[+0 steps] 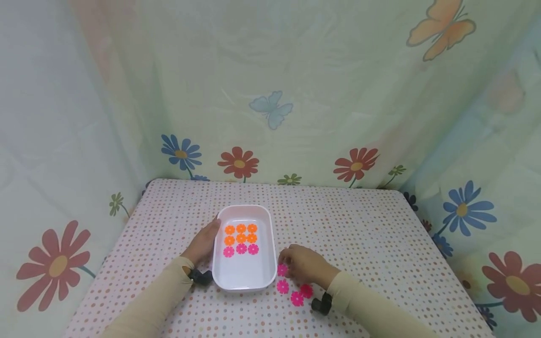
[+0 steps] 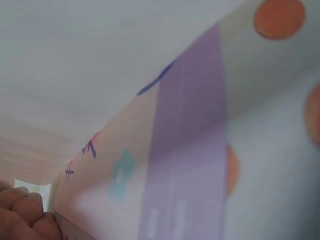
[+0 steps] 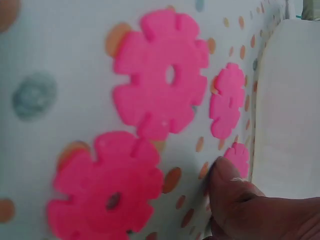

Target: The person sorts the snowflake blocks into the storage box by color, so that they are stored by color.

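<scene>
A white rectangular tray (image 1: 247,277) stands on the table. In it lie rows of orange flower-shaped pieces (image 1: 241,228), with a row of three pink flower-shaped pieces (image 1: 241,249) below them. My left hand (image 1: 205,241) holds the tray by its left side. Several loose pink flower pieces (image 1: 297,298) lie to the right of the tray. My right hand (image 1: 306,264) is low over them beside the tray's right wall, fingers bent. In the right wrist view its thumb (image 3: 235,195) overlaps the farthest pink piece (image 3: 238,157); I cannot tell whether the fingers pinch a piece.
A dotted cloth (image 1: 346,225) covers the table. Curtains with printed flowers and butterflies (image 1: 203,70) hang behind it and at both sides. A small black device (image 1: 200,277) is worn on the left wrist, another (image 1: 322,304) on the right.
</scene>
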`<state>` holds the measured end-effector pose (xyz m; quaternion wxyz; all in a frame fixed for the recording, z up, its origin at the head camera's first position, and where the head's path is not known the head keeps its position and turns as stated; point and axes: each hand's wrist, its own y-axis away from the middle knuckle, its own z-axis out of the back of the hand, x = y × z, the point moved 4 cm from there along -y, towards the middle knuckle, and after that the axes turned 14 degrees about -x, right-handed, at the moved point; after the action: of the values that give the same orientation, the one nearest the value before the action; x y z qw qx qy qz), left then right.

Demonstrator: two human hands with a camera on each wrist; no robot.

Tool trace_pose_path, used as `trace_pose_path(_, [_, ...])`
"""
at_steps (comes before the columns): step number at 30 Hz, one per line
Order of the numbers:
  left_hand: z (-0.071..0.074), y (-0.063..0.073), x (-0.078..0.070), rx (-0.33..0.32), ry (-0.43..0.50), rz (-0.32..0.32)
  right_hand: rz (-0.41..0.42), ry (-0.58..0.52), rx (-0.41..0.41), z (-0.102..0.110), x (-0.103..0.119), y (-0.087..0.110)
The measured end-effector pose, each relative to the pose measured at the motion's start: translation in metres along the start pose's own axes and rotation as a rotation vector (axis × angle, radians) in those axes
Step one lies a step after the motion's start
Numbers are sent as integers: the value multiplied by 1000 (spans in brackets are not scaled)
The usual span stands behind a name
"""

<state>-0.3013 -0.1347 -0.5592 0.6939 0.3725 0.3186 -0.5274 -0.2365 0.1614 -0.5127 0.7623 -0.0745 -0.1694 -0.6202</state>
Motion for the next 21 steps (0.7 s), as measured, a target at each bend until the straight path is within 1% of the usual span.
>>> trace_pose_path(3, [-1,-1,1,0,-2,4,-13,-44,-3,4,-2,-2])
trace_pose_path(5, [-2,-1,1,1,-11,3,-17,-77,-11,11,-5,-3])
trace_pose_path(7, [-2,-1,1,6,-15,3,-29,-103,-30,26,-8,-8])
trace_pose_path(9, [-2,-2,0,7,-14,4,-45,-125,-65,48,-7,-16])
trace_pose_path(10, [-1,-2,-1,4,-10,0,-49,-133,-86,61,-3,-21])
trace_pose_path(12, [0,-1,-2,-1,2,2,-24,-157,-120,87,14,-35])
trace_pose_path(14, [2,-1,-3,-10,7,4,22,-194,-123,106,41,-50])
trace_pose_path(15, [3,-1,-2,-11,9,7,57,-212,-107,112,57,-57])
trace_pose_path(17, [3,-1,-1,-7,10,7,112,-241,-54,109,88,-69])
trace_pose_path(18, [2,-2,-1,-6,8,-1,125,-257,-21,102,101,-74])
trace_pose_path(19, [1,-2,1,-8,8,-13,140,-260,7,92,113,-77])
trace_pose_path(21, [0,-3,2,-14,12,-51,174,-226,59,66,130,-82])
